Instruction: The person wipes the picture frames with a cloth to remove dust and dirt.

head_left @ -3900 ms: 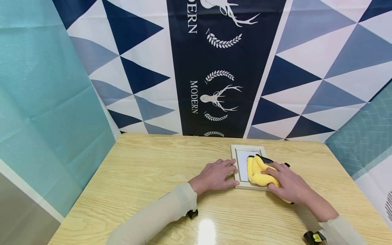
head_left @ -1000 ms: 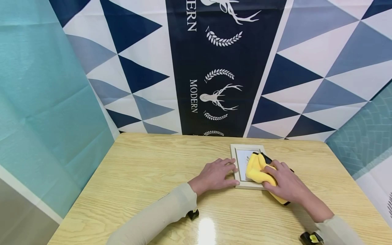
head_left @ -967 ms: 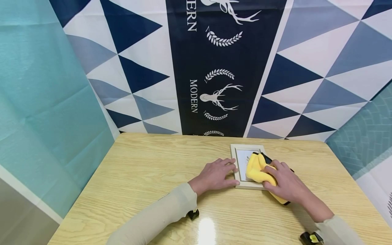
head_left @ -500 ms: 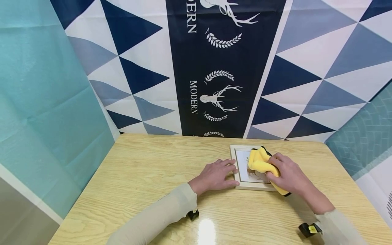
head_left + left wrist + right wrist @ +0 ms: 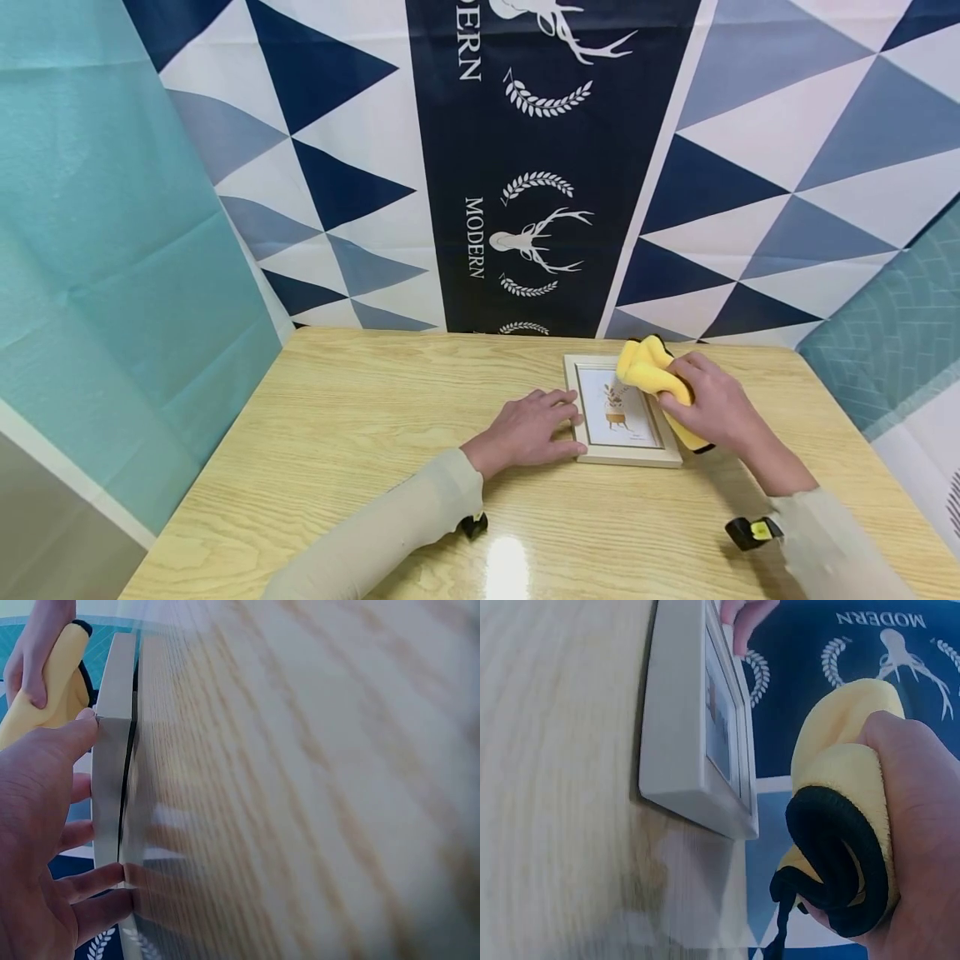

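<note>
The picture frame point(image 5: 617, 417) lies flat on the wooden table point(image 5: 337, 433), at about one o'clock from the person. I judge it to be light and stiff; the front may be glass, therefore fragile, and the smooth rim could slide a little on the table if nothing steadies it. It is better to take hold by the outer sides, not by the front. The yellow cloth point(image 5: 651, 371) looks thick, soft and very light, so any folded part gives good grip. The left hand point(image 5: 528, 427) has its fingers apart and bent slightly, with the tips touching the rim between eight and ten o'clock. The right hand point(image 5: 716, 404) is clamped on the bunched cloth, over the frame's one o'clock corner; whether the cloth touches the frame there, I cannot tell.
</note>
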### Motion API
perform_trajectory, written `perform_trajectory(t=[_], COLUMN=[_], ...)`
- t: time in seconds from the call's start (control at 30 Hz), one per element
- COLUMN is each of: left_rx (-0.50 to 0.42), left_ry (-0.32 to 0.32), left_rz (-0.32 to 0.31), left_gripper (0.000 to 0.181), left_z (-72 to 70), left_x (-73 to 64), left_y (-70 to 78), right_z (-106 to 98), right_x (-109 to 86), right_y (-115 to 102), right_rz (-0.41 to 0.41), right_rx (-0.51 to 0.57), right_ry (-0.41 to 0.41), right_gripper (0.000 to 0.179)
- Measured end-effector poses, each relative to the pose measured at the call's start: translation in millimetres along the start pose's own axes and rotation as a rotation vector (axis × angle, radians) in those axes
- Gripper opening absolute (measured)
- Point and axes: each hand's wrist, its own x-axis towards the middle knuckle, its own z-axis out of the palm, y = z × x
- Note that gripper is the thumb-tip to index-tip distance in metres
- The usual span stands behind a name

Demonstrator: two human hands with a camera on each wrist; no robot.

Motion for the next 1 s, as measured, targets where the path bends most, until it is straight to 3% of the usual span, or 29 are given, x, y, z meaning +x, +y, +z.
perform_trajectory(t=[0.3, 0.63, 1.0], left_rx=[-0.009, -0.003, 0.003], left_ry=[-0.013, -0.012, -0.018], left_rz=[-0.005, 0.000, -0.002], left_gripper=[0.047, 0.047, 0.050], left_z=[-1.0, -0.9, -1.6], left_x=[-0.1, 0.1, -0.4], left_y=[0.4, -0.4, -1.1], right_z=[3, 15, 32], right_x=[12.3, 27.0, 37.4], right_y=[8, 19, 27], right_rz=[0.137, 0.233, 0.287], right_rx=[0.078, 0.182, 0.207], right_ry=[-0.008, 0.042, -0.035], right_gripper=[0.027, 0.024, 0.034])
